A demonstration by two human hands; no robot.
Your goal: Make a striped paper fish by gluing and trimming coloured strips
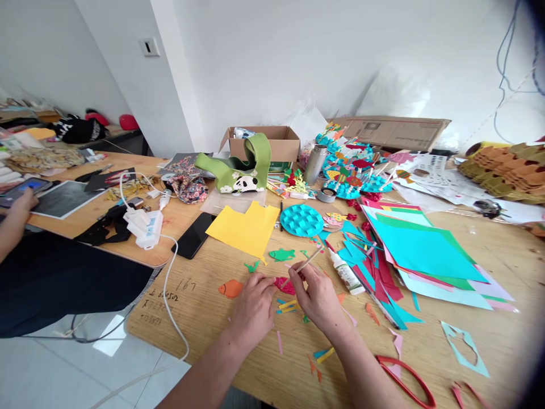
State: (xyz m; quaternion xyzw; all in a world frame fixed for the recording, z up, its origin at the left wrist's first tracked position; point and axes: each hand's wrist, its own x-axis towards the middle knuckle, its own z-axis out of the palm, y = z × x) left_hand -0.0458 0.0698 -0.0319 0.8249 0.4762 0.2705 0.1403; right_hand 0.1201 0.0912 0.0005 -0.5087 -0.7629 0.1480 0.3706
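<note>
My left hand has its fingers pressed together at the left end of a small pink paper fish lying on the wooden table. Between the fingers of my right hand is a thin pale stick, its lower end at the fish. An orange paper fish lies left of my left hand, and a green paper fish is just beyond both hands. Narrow yellow and blue paper strips sit between my wrists. A white glue bottle lies right of my right hand.
Coloured paper sheets are stacked at the right, with red-handled scissors near the front edge. Yellow paper, a black phone and a power strip lie to the left. Another person's hand is at far left.
</note>
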